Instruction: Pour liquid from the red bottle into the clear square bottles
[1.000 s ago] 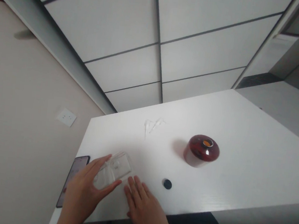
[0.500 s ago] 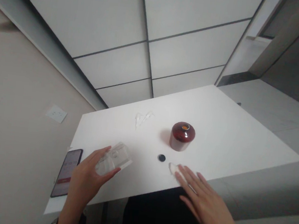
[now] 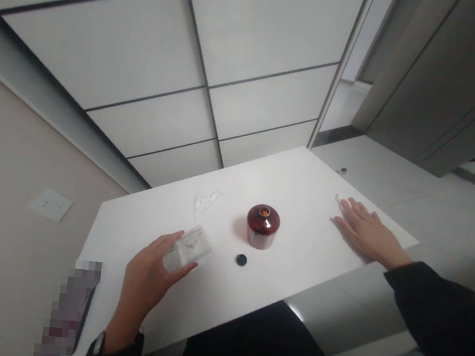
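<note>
My left hand (image 3: 154, 268) is wrapped round a clear transparent box (image 3: 191, 248) at the left of the white table. My right hand (image 3: 362, 228) lies palm down near the table's right edge, fingers stretched, over a small white piece (image 3: 339, 199) that mostly hides under them. Between the hands stands a dark red, glossy round jar (image 3: 263, 227) with a small opening in its top. A small black round cap (image 3: 241, 260) lies in front of the jar. Behind the box are thin clear or white pieces (image 3: 206, 202).
The white table (image 3: 225, 295) has a phone, blurred out, at its left edge (image 3: 85, 315). A wall with a socket (image 3: 52, 205) is on the left. White panelled doors (image 3: 146, 78) stand behind the table, and a pale floor shows at the right.
My right hand has moved from the front edge to the table's right side, and the white piece has gone with it. My left hand still holds the box. The view has shifted.
</note>
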Available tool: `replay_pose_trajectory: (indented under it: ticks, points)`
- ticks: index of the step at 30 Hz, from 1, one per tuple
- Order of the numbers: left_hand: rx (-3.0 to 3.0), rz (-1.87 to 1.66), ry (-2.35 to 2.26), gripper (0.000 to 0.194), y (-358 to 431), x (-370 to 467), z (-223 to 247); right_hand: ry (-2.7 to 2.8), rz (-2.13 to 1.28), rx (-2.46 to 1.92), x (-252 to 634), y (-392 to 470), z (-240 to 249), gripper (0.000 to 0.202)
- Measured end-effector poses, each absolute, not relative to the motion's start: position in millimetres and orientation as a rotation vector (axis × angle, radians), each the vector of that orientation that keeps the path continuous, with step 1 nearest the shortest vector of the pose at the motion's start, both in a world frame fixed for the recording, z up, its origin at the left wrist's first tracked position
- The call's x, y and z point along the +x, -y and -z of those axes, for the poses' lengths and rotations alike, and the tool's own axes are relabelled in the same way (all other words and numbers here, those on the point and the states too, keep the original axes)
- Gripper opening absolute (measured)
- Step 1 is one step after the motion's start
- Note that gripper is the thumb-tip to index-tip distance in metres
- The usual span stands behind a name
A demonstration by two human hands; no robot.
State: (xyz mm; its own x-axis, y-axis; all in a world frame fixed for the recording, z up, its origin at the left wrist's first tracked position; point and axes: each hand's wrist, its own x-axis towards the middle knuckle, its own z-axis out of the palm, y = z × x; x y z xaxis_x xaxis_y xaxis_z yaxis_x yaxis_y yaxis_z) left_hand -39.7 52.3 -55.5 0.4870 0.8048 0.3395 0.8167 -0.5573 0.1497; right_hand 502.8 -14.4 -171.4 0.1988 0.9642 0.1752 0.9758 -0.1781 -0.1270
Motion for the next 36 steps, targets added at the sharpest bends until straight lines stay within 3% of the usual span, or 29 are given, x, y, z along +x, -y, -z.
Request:
replay_pose_trajectory:
  ticks: [7,21,23,27,29,31,34,36]
  points:
    - [-2.735,0.595,1.448,0.057,-66.7,-15.8,67.1,1.847,0.138,-2.271,511.4,-69.3,177.7,0.081]
    - [-2.855,0.599,1.427,0.06,-102.5,6.0,81.4,1.78,0.046,-2.262,510.8,-115.7,178.9,0.081]
    - [-2.869,0.638,1.436,0.072,-102.8,6.2,81.7,1.763,0.037,-2.227,506.8,-115.8,176.0,0.081]
    - [-2.859,0.793,1.477,0.123,-100.5,-2.9,80.5,1.69,0.056,-2.106,497.0,-109.1,160.3,0.087]
    - [-2.834,0.891,1.528,0.134,-95.3,-13.6,81.4,1.609,0.053,-2.036,488.3,-102.6,148.0,0.087]
    - [-2.813,0.974,1.599,0.132,-86.4,-25.8,85.3,1.556,0.009,-1.939,472.0,-91.2,136.3,0.081]
    - [-2.824,1.038,1.712,0.113,-70.8,-39.7,95.4,1.645,-0.163,-1.706,429.9,-64.5,128.3,0.067]
    - [-2.848,1.059,1.779,0.104,-63.9,-43.5,102.6,1.74,-0.295,-1.53,395.7,-46.5,130.1,0.076]
